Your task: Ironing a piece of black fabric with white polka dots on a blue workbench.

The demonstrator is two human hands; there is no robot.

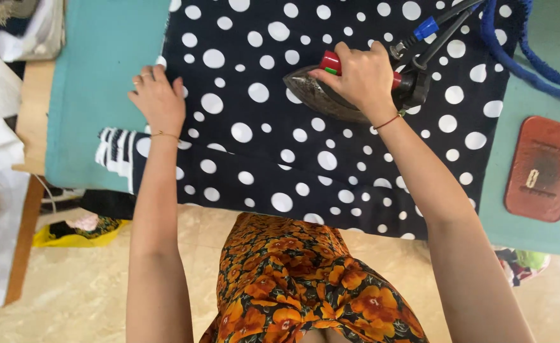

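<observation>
A dark navy cloth with white polka dots (305, 146) lies spread over a teal-covered ironing table (95, 76). My right hand (359, 79) grips the red handle of a dark metal iron (330, 101), whose sole rests on the cloth with its tip pointing left. My left hand (159, 98) lies flat on the cloth's left edge, fingers apart, pressing it down. A striped navy-and-white piece (118, 152) sticks out under the cloth at the left.
A rust-brown iron rest (542, 168) lies on the table at the right. Blue and black cords (515, 57) run from the iron toward the upper right. Piles of fabric (13, 32) and a yellow bag (70, 235) sit at the left, over a tiled floor.
</observation>
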